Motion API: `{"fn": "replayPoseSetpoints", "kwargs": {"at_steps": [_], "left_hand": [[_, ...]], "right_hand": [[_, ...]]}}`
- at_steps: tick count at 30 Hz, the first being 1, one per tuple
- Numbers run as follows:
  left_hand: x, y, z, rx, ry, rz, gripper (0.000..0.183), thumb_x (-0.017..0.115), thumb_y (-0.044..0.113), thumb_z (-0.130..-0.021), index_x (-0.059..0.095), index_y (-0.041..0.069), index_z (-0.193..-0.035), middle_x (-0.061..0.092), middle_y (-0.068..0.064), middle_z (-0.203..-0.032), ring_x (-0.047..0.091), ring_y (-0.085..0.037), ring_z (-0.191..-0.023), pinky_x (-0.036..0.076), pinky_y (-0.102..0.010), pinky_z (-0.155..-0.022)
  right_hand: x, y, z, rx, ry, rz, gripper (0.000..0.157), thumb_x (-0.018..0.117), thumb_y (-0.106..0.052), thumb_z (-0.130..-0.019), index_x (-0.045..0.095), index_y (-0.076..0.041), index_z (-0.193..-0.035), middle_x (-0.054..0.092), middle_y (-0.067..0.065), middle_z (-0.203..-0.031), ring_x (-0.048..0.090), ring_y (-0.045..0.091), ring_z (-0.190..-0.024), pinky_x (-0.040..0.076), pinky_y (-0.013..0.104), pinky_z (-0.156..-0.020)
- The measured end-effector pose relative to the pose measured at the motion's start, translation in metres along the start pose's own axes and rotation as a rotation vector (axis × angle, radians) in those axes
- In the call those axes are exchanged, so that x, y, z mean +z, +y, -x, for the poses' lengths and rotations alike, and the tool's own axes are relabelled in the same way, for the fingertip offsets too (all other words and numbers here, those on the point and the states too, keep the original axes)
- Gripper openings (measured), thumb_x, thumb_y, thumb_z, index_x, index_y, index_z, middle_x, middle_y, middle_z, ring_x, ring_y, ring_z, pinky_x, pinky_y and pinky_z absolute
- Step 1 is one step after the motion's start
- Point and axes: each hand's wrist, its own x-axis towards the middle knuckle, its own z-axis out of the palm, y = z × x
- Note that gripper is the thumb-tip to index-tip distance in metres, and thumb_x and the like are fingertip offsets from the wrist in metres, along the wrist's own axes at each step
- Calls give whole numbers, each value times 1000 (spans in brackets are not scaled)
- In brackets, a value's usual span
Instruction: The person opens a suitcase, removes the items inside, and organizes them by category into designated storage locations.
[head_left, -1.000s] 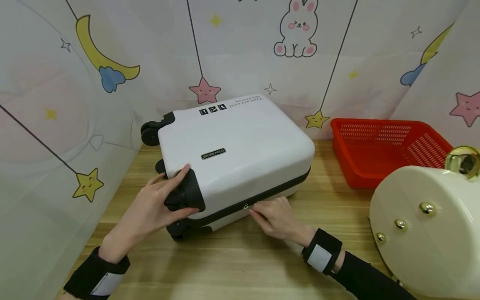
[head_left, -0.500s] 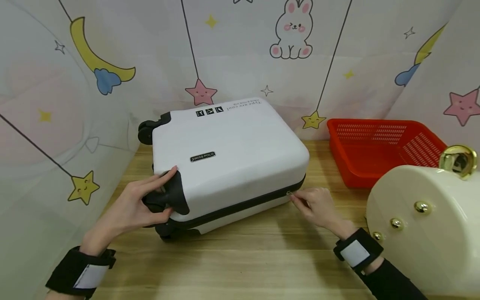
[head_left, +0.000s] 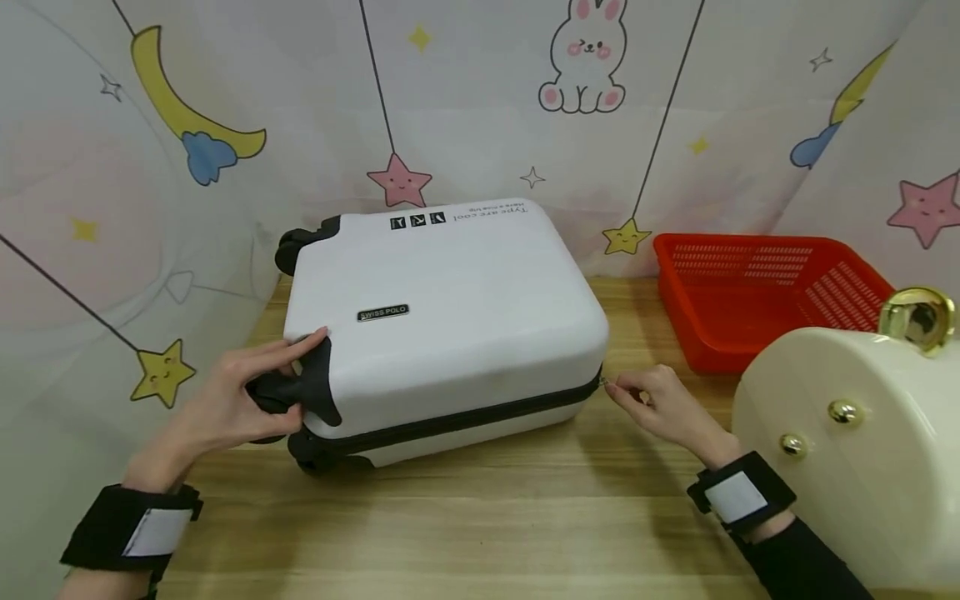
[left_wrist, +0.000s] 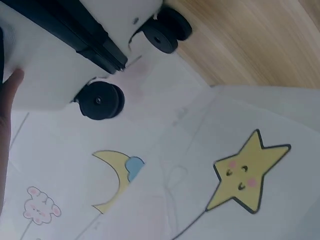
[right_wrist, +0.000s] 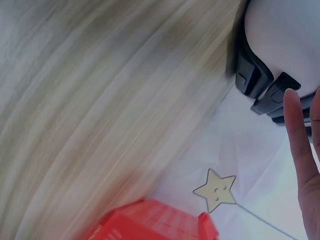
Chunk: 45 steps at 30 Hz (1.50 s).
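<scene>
A white hard-shell suitcase (head_left: 450, 283) with black wheels lies flat on the wooden table. My left hand (head_left: 232, 400) grips its black front-left corner, thumb low and a finger on top. In the left wrist view, one finger (left_wrist: 11, 92) shows against the shell, near a wheel (left_wrist: 100, 100). At the front-right corner, my right hand (head_left: 667, 412) pinches a small metal zipper pull (head_left: 602, 382) on the dark zipper band (head_left: 465, 421). Fingers (right_wrist: 298, 140) appear in the right wrist view beside the black handle part (right_wrist: 275, 95); the pull is not visible there.
A red plastic basket (head_left: 675, 325) stands behind my right hand. A cream rounded case (head_left: 832, 467) with gold studs and a gold fitting (head_left: 917, 319) is close to my right forearm. Printed cloth (head_left: 465, 108) hangs behind and at the left.
My right hand has drawn the zipper pull rightward from the front middle to the right corner. The suitcase has shifted left and turned slightly, with my left hand still on its corner.
</scene>
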Motion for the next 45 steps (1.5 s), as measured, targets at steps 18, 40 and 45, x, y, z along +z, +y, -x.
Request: {"fn": "replayPoseSetpoints", "kwargs": {"at_steps": [18,40,45], "left_hand": [[12,43,-19,36,-17,-519,88,62,51,-83,32,16,-158,27,-25,-159,19,-53,-145,4,-76,-116],[168,113,-109,330,-85,-946,114,81,80,-55,36,40,-151,40,-14,-155,46,-36,-138,44,-54,-110],[168,113,-110,365,-76,-948,113,79,82,-55,38,39,-151,41,-13,-154,47,-36,-136,45,-54,-108]], "right_hand": [[25,-48,3,-131,-163,-151,39,67,-2,-93,51,-18,-61,34,-13,-58,30,-10,-56,24,3,-52],[12,-34,-9,-210,-165,-42,24,76,-3,-84,70,-21,-68,61,-12,-61,48,-8,-60,39,9,-55],[4,-28,-10,-215,-105,56,22,82,-6,-78,71,-21,-67,63,-13,-63,47,-6,-58,37,10,-52]]}}
